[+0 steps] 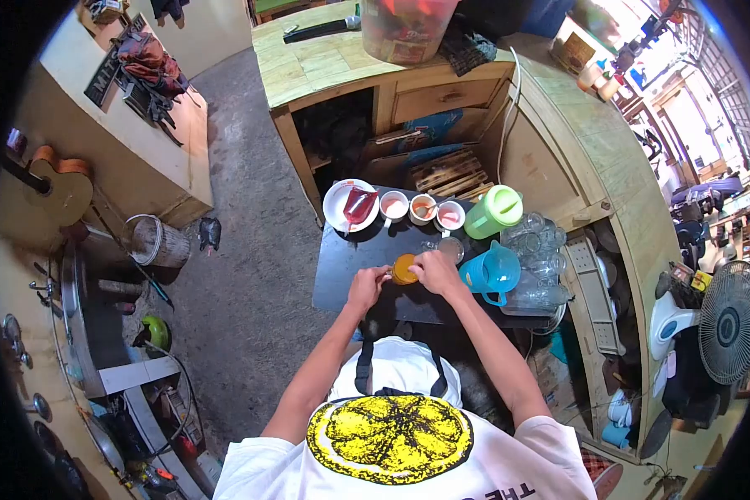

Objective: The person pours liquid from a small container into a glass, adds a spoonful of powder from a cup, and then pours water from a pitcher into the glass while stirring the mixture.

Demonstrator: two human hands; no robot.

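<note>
A glass mug of orange drink (405,269) stands near the front edge of a small dark table (342,265). My left hand (370,283) is closed at its left side, where the handle appears to be. At the right of its rim, my right hand (434,272) has its fingers pressed together; what they hold is hidden. Just behind the right hand is a clear glass mug (452,249). A blue pitcher (490,268) stands to the right, and a green pitcher (493,212) farther back. Along the back are several white cups (394,205) with reddish contents.
A white plate (335,200) carries a red packet (359,205). Several clear glasses (537,258) crowd the table's right end. Behind stands a wooden counter (325,62) with a large plastic tub (407,32). A fan (729,325) is at right, a bucket (156,242) at left.
</note>
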